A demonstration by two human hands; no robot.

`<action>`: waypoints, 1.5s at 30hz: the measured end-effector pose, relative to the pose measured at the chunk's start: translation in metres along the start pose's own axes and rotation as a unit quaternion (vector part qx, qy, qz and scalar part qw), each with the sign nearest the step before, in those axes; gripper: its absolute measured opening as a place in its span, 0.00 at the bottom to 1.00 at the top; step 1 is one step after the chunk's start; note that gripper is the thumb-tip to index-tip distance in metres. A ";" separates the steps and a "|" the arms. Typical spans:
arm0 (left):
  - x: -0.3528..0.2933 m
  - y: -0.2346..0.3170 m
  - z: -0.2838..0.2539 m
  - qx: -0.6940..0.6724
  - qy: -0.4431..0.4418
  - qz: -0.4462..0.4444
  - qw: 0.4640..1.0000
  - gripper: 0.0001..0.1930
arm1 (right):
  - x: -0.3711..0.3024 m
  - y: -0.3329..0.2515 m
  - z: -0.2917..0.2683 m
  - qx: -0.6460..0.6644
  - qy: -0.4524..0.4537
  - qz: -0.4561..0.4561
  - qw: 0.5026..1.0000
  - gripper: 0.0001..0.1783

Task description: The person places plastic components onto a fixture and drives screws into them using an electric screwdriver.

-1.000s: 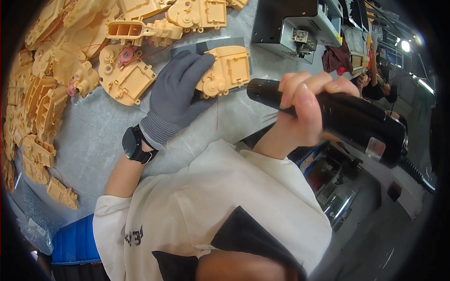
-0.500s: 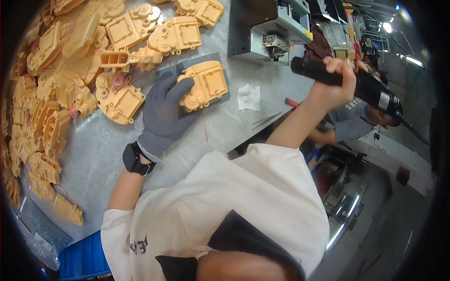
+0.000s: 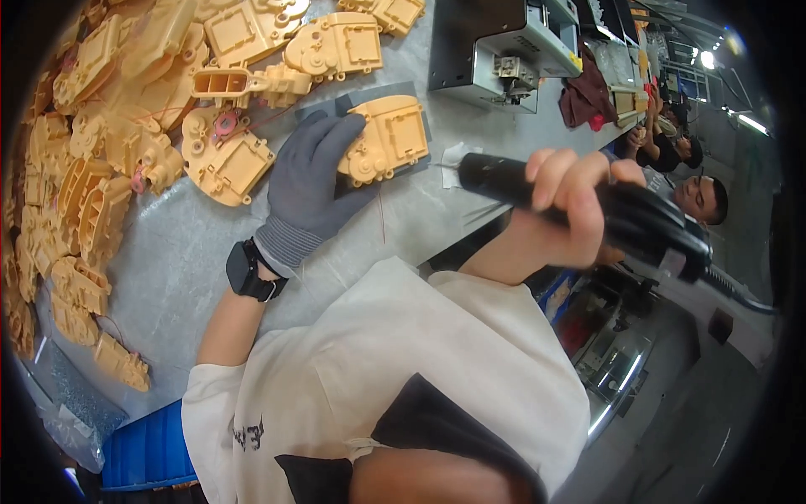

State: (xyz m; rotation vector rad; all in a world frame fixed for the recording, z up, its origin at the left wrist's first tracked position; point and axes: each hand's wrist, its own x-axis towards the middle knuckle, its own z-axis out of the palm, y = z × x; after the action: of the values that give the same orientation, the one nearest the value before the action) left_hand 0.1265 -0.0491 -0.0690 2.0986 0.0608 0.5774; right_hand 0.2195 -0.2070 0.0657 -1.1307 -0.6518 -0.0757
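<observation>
Many yellow parts (image 3: pixel 334 46) crowd left fingers (image 3: pixel 342 136) gripping a housing (image 3: pixel 399 134); right fingers (image 3: pixel 552 174) clasp a tool (image 3: pixel 495 178) overlapping paper (image 3: pixel 452 157).

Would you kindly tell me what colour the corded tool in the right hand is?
The corded tool is mostly black, best seen in the head view.

Worktop (image 3: pixel 176 269) is fairly bright and evenly lit, soft sheen on the grey surface; right side of the room falls off to dim, with a blown-out ceiling lamp (image 3: pixel 707 60) and strip light (image 3: pixel 753 124) at upper right. Motion blur on the right hand (image 3: pixel 575 202) and black handheld tool (image 3: pixel 651 223), left hand (image 3: pixel 311 181) reasonably sharp. Fisheye bends straight edges toward the rim, detail softens there, corners go black.
</observation>
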 end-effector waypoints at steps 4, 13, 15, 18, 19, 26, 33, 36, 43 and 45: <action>-0.005 -0.006 0.000 -0.005 0.002 -0.015 1.000 0.37 | -0.007 0.013 0.018 0.026 -0.186 -0.004 0.982 0.27; -0.009 -0.008 0.000 -0.007 0.008 0.001 1.000 0.38 | -0.024 0.020 0.037 -0.008 -0.198 0.024 0.980 0.24; -0.010 -0.009 0.000 -0.017 0.010 0.006 1.000 0.38 | -0.027 0.023 0.042 -0.012 -0.195 0.023 0.980 0.24; -0.009 -0.008 0.002 -0.020 0.010 0.004 1.000 0.38 | -0.029 0.024 0.048 -0.035 -0.104 0.043 0.993 0.22; -0.008 -0.008 0.002 -0.020 0.010 0.002 1.000 0.38 | -0.029 0.023 0.050 -0.034 -0.104 0.045 0.993 0.22; -0.010 -0.010 0.000 -0.019 -0.003 -0.014 1.000 0.38 | -0.028 0.031 0.048 -0.032 -0.178 0.041 0.983 0.25; -0.004 -0.007 -0.002 -0.013 -0.028 -0.013 0.999 0.39 | -0.030 0.040 0.057 -0.047 -0.159 -0.020 0.986 0.26; -0.004 -0.012 -0.005 -0.004 -0.040 -0.027 0.999 0.38 | -0.011 0.040 0.042 -0.038 -0.265 0.014 0.964 0.25; 0.000 -0.003 -0.003 0.036 -0.037 -0.012 0.999 0.35 | 0.048 0.002 -0.038 -0.159 0.084 -0.057 0.982 0.21; -0.004 -0.003 -0.001 0.046 -0.046 -0.034 0.997 0.36 | 0.069 0.012 -0.060 -0.107 0.149 -0.054 0.981 0.23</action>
State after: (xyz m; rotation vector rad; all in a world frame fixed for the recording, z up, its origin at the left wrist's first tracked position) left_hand 0.1234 -0.0475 -0.0723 2.2001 0.1075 0.4433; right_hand 0.3067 -0.2347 0.0761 -1.2586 -0.4427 -0.4101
